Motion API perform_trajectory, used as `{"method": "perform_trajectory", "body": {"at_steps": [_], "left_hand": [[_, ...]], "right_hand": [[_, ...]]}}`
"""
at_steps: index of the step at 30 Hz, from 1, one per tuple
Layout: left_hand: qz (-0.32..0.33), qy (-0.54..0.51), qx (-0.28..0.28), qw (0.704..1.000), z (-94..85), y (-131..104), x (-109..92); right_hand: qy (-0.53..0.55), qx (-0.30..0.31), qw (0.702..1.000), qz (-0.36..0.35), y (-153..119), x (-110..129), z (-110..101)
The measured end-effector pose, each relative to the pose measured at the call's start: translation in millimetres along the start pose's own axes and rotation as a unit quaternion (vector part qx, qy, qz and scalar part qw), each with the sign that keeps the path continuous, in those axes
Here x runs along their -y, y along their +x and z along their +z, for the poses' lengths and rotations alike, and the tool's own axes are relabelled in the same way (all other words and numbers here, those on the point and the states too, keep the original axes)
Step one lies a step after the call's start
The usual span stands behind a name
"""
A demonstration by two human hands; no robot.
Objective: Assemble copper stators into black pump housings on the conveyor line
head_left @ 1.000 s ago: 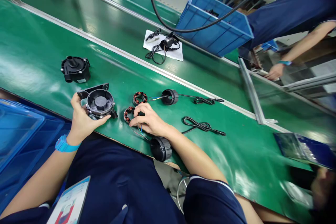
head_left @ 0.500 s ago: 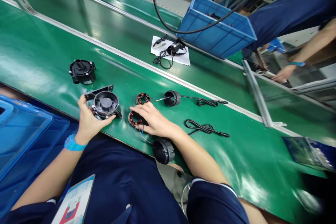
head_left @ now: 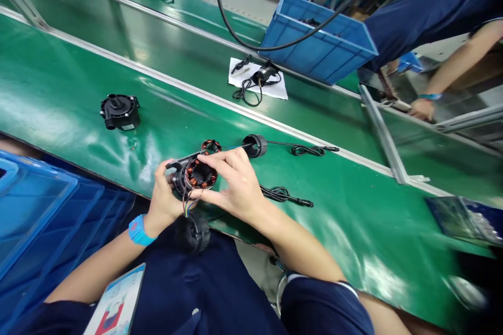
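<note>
My left hand (head_left: 165,200) is closed around a black pump housing (head_left: 179,178). Between the thumb and fingers of my right hand (head_left: 239,183) is a copper-wound stator (head_left: 201,175), held against the housing's open face and covering most of it. Thin coloured wires run from this stator down to a black ribbed cap (head_left: 197,233), which hangs by the table's front edge. Just behind my hands lies a second stator (head_left: 211,145), wired to another black ribbed cap (head_left: 255,145) on the green table.
A complete black pump (head_left: 120,111) stands at the left. Coiled black cables (head_left: 314,150) lie to the right. Behind the metal rail, a white sheet (head_left: 257,78) carries a small motor, near a blue crate (head_left: 318,42). A co-worker's hand (head_left: 423,109) is at the far right.
My right hand has lifted the stator from the table and brought it to the housing. My left hand has moved right with the housing. The wired cap has been drawn left.
</note>
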State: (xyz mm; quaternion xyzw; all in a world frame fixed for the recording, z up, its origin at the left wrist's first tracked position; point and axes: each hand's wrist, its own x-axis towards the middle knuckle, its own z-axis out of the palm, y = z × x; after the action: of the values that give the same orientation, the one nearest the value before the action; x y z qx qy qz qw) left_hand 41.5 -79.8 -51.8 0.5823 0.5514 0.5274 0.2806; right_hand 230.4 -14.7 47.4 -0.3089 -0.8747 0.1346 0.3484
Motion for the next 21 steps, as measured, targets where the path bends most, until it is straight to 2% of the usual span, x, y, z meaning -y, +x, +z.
{"method": "perform_trajectory", "body": {"at_steps": [3,7,9,11,14,15,19,21], "left_hand": [[-0.029,0.006,0.001,1.000,-1.9,0.5,-1.2],[-0.003,-0.014,0.010,1.000,-3.9,-0.5,-2.0],[0.008,-0.019,0.015,1.000,-4.1,-1.0,-1.6],[0.006,-0.014,0.015,1.000,-3.8,-1.2,-0.7],[-0.002,-0.005,0.007,1.000,-3.2,-0.9,0.3],[-0.002,-0.008,0.005,1.000,-3.3,-0.8,0.2],[0.005,-0.025,0.015,1.000,-4.0,-0.4,-1.3],[0.006,-0.015,0.012,1.000,-3.9,-0.7,-1.2]], "right_hand": [[-0.023,-0.005,1.000,-0.002,-2.5,1.6,4.2],[-0.108,-0.052,0.993,-0.014,-7.2,9.1,9.8],[-0.109,-0.062,0.992,-0.007,-6.4,8.3,8.6],[-0.052,-0.028,0.998,0.008,-3.2,4.6,3.6],[0.065,0.062,0.996,-0.002,1.2,-0.7,-2.2],[0.072,0.063,0.995,-0.009,1.3,-1.5,-1.3],[-0.036,-0.063,0.997,-0.016,-3.6,-1.8,13.0],[-0.061,-0.082,0.995,-0.012,-5.4,-2.1,17.0]]}}
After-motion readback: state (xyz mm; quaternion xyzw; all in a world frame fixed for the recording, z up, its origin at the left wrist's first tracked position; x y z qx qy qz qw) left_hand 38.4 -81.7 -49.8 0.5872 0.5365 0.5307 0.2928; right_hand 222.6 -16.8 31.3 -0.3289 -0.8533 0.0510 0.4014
